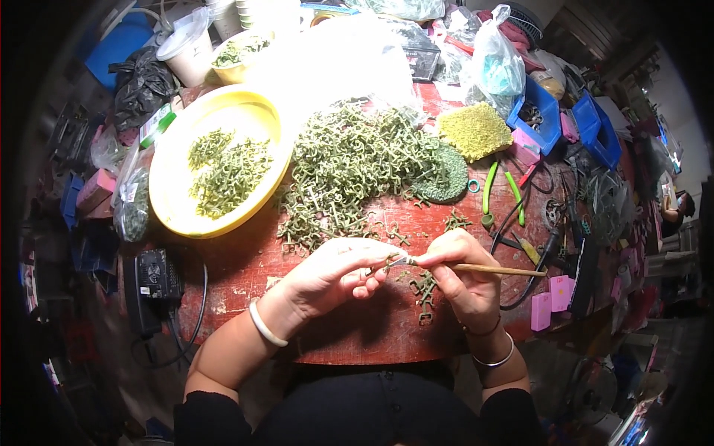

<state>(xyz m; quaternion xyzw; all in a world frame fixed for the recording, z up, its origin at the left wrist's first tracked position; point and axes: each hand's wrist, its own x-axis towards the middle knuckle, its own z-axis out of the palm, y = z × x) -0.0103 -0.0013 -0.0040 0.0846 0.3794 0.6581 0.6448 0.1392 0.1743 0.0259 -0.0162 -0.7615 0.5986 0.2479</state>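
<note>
A small greenish piece (392, 257), partly hidden by fingers, is held just above the near part of a worn red desk (320, 338). The left hand (331, 271) has its grip pinched on it. The right hand (465, 276) has its grip closed around a slim wooden-handled tool (517, 270), its tip meeting the piece. Beneath and between the hands lie a few loose green pieces (425, 293). Beyond them spreads a large heap of similar hooked pieces (349, 160). Left of the heap, a yellow basin (167, 178) holds more. At the heap's right are a round green textured pad (451, 177), a yellow nubbly block (474, 131) and green-handled pliers (515, 197).
</note>
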